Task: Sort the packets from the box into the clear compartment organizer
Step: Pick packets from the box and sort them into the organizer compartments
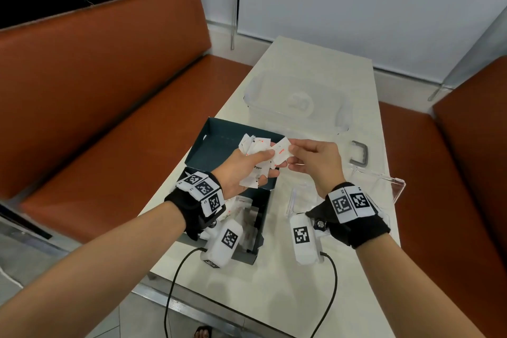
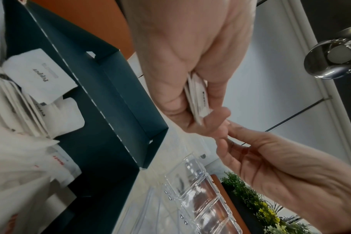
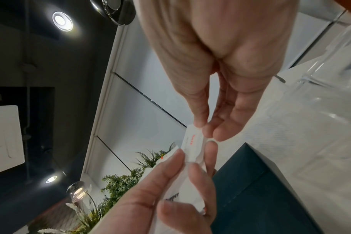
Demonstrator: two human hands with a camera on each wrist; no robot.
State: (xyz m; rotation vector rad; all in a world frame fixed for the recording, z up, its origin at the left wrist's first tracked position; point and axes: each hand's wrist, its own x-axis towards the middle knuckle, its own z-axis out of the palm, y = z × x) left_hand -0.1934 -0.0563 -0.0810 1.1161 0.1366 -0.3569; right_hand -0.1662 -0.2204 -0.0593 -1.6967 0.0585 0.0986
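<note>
My left hand [image 1: 260, 166] grips a fanned bunch of white packets [image 1: 253, 147] above the open dark teal box [image 1: 219, 140]. One of them reads "Pepper". My right hand [image 1: 291, 155] pinches a white salt packet [image 1: 282, 151] with red lettering at the bunch's right edge. In the right wrist view its thumb and fingertips [image 3: 199, 125] close on that packet [image 3: 192, 142]. More packets [image 2: 40, 79] lie in the box [image 2: 114, 95]. The clear compartment organizer [image 2: 200, 202] sits right of the box, under my right wrist, with its lid [image 1: 384, 181] open.
A large clear tub [image 1: 296, 101] stands at the far end of the white table [image 1: 274, 296], with a grey handle [image 1: 360, 152] near it. Orange bench seats [image 1: 96, 118] flank the table on both sides. Cables hang from both wrist cameras over the near edge.
</note>
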